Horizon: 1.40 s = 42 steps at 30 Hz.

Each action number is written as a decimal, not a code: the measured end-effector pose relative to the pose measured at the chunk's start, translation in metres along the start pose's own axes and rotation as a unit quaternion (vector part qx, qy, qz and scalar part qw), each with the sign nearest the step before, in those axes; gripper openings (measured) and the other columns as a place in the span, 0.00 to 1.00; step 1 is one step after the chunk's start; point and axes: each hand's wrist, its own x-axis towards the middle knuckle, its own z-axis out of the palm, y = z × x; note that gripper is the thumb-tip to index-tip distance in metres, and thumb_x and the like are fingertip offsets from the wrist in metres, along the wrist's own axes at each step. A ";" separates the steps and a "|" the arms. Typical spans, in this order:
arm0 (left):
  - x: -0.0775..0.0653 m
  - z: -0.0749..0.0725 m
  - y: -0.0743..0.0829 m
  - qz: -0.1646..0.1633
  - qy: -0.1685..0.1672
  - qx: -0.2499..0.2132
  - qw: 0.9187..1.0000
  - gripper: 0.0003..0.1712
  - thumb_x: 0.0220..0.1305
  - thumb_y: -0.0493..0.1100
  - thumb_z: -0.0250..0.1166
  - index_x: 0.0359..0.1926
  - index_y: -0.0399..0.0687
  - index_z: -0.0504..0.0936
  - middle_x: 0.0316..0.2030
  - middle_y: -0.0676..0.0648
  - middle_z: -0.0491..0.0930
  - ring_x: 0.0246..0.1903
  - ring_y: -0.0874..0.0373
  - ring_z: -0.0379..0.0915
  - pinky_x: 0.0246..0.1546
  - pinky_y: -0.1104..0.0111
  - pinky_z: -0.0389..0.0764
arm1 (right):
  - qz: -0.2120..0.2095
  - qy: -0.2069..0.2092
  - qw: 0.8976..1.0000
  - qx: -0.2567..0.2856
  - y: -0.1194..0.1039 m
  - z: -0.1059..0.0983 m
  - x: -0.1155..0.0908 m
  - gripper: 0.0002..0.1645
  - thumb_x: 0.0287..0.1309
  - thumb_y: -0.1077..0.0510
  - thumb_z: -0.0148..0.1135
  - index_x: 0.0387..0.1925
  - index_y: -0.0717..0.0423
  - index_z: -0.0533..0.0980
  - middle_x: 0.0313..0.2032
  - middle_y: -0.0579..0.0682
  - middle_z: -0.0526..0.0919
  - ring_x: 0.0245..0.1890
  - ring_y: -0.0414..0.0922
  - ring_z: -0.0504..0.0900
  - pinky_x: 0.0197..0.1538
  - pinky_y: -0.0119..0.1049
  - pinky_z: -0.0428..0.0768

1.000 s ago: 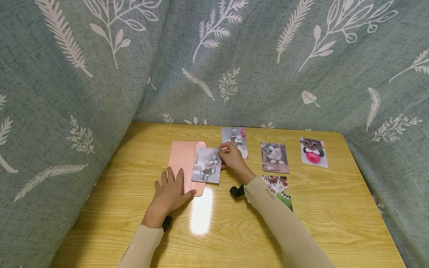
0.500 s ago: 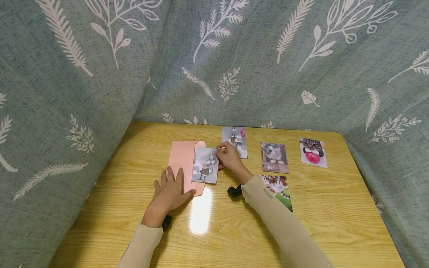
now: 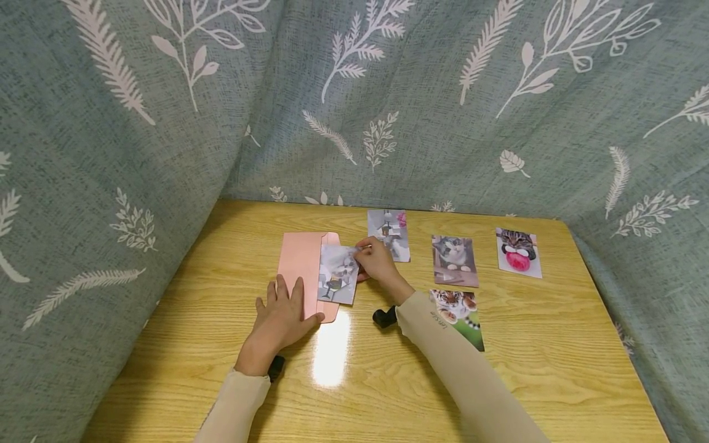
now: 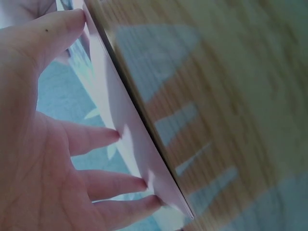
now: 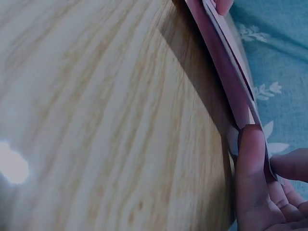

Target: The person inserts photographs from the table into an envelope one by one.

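Observation:
A pink envelope (image 3: 299, 252) lies on the wooden table, its flap on the right side. My left hand (image 3: 281, 320) rests on its lower part with the fingers spread; in the left wrist view the fingertips (image 4: 139, 184) press on the pink paper. My right hand (image 3: 379, 261) pinches the upper right edge of a cat photo card (image 3: 338, 277) between thumb and fingers. The card's left edge lies at the envelope's opening and it covers part of the flap. In the right wrist view the card (image 5: 231, 50) appears edge-on, close over the pink envelope (image 5: 219, 57).
Behind my right hand lies another grey photo card (image 3: 388, 227). To the right are a cat card (image 3: 454, 261), a tiger card (image 3: 456, 311) partly beside my sleeve, and a card of a cat with a pink ball (image 3: 517, 252). A leaf-patterned curtain (image 3: 354, 147) borders the table.
My right hand has moved slightly left with the cat photo card, so less of the card sticks out past the envelope's flap. My left hand has stayed on the envelope.

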 end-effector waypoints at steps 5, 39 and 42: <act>0.000 0.000 0.000 0.002 0.003 0.005 1.000 0.55 0.64 0.68 0.62 0.77 0.36 0.54 0.71 0.18 0.42 0.71 0.23 0.40 0.59 0.26 0.51 | -0.004 -0.009 1.000 0.003 -0.002 0.005 0.000 0.17 0.69 0.65 0.57 0.57 0.64 0.72 0.35 0.58 0.82 0.19 0.45 0.79 0.24 0.41 0.84; -0.002 -0.001 0.000 0.001 -0.004 0.004 1.000 0.56 0.64 0.67 0.63 0.77 0.36 0.53 0.72 0.20 0.41 0.71 0.24 0.38 0.60 0.27 0.50 | -0.006 -0.015 0.999 -0.029 -0.011 0.038 0.008 0.14 0.68 0.64 0.58 0.53 0.61 0.74 0.34 0.54 0.83 0.15 0.44 0.78 0.21 0.39 0.82; -0.002 -0.001 0.000 0.000 -0.003 0.003 1.000 0.56 0.64 0.67 0.63 0.77 0.36 0.53 0.72 0.20 0.41 0.71 0.24 0.38 0.60 0.27 0.49 | -0.011 -0.009 0.999 -0.040 -0.011 0.040 0.008 0.13 0.68 0.64 0.59 0.52 0.60 0.74 0.33 0.53 0.83 0.14 0.43 0.78 0.20 0.38 0.82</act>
